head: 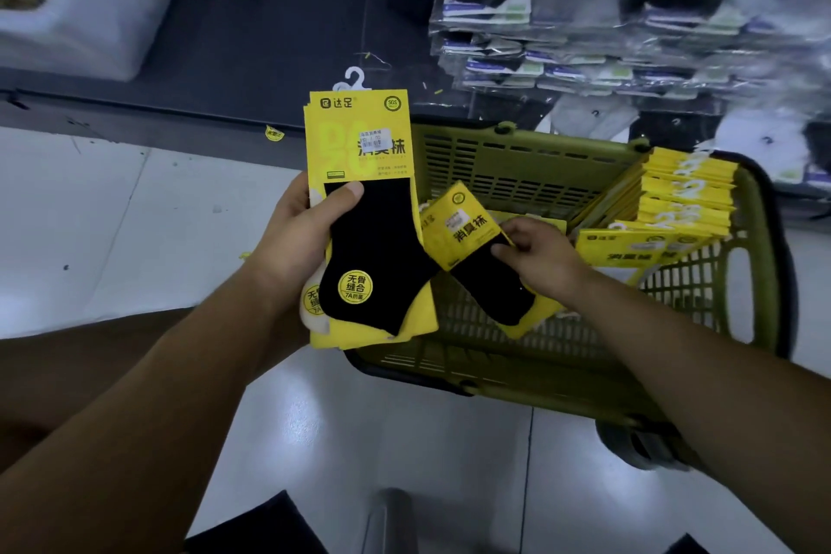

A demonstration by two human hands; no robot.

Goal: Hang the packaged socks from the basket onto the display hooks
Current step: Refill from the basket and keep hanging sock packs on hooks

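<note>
My left hand (299,234) grips a small stack of yellow sock packs (359,157) upright, thumb across the black sock on the front one; a white hanger hook pokes out at the top. Over the olive green basket (746,283), my right hand (539,254) pinches one more yellow sock pack (458,229), tilted, its corner tucked behind the stack. More yellow packs (674,202) lie piled in the basket's far right corner.
The basket stands on a pale tiled floor (112,229). Behind it runs a dark low shelf base (270,36), with clear-bagged socks (562,27) hanging in rows at upper right. A white bag or bin (103,0) sits at upper left.
</note>
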